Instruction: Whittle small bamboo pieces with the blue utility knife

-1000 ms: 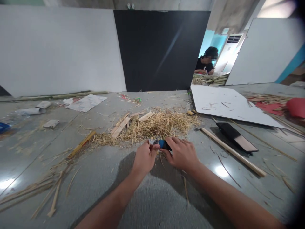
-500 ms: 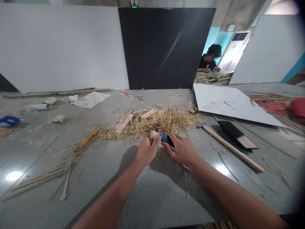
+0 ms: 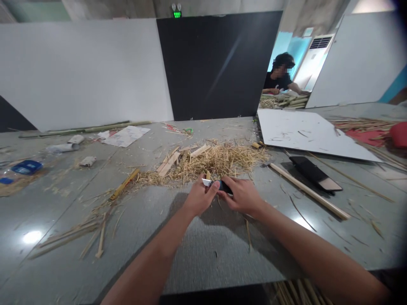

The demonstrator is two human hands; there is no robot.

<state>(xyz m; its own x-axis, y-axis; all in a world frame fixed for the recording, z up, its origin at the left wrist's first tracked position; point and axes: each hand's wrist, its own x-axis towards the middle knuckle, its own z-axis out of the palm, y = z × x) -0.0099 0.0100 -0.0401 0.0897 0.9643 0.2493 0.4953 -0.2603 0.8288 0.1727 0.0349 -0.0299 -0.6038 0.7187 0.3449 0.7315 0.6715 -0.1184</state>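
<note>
My right hand (image 3: 243, 195) is closed round a dark tool with a blue part (image 3: 226, 187), whose pale flat blade-like end (image 3: 206, 182) points left. The fingers of my left hand (image 3: 199, 198) are wrapped at a small piece of bamboo (image 3: 208, 174), with the thumb pressed against the tool. Both hands meet just in front of a pile of straw-coloured shavings (image 3: 222, 159). Flat wooden strips (image 3: 169, 164) rest at the pile's left side.
Right of the hands lie a wooden-handled tool (image 3: 310, 192) and a black case (image 3: 313, 173). A yellow piece (image 3: 125, 184) and thin strips (image 3: 68, 235) are on the left. A white board (image 3: 311, 135) lies at the back right; beyond it sits a person (image 3: 280, 78).
My left thumb has shifted onto the tool, and the pale end now shows further left. The view has tilted slightly. The person at the back has stretched an arm to the right.
</note>
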